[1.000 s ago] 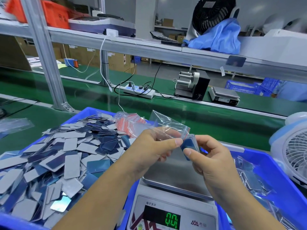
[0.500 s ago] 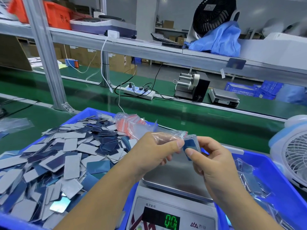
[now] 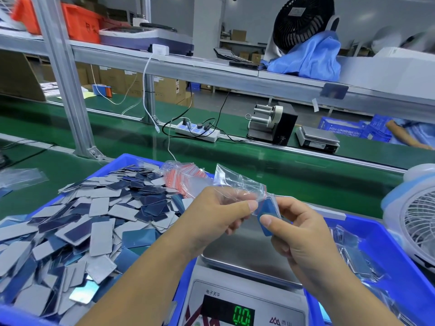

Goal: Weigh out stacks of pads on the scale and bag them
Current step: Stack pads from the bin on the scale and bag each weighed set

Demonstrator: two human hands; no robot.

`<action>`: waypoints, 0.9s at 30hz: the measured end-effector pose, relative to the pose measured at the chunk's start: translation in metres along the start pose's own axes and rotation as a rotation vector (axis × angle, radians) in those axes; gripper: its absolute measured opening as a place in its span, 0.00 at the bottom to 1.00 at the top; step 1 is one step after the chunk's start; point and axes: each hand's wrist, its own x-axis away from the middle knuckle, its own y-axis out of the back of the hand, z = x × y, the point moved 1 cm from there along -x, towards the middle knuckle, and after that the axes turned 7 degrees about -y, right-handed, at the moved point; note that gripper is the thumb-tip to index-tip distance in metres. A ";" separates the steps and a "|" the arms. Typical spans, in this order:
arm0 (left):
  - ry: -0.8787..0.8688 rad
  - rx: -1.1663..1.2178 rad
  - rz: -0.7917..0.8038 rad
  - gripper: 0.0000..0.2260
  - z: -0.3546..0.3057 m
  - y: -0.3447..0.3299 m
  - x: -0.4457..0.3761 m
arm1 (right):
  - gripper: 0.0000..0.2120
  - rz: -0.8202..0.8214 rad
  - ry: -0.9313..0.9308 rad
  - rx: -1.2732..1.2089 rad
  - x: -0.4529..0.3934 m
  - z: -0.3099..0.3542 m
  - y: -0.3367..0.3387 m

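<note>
One small stack of pads [image 3: 268, 211] is going into a clear bag [image 3: 237, 184] above the scale [image 3: 244, 255], whose display reads zero. From the head view, I see my left hand [image 3: 219, 216] pinching the crinkly bag's mouth and my right hand [image 3: 296, 234] pinching the glossy blue stack at that mouth. Left of my hands lies a heap of loose pads [image 3: 77, 229], flat rounded rectangles, grey and blue. Right of them lie filled bags [image 3: 353, 257]. I judge much remains.

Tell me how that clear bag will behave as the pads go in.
The clear bag looks thin and floppy: it crumples above the left hand. Probably slippery, being glossy film. Its mouth likely needs holding open while the right hand pushes the pads in.
</note>
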 end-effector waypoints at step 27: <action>-0.024 0.054 0.084 0.06 0.000 -0.001 0.001 | 0.20 0.080 -0.033 0.015 0.001 0.002 -0.001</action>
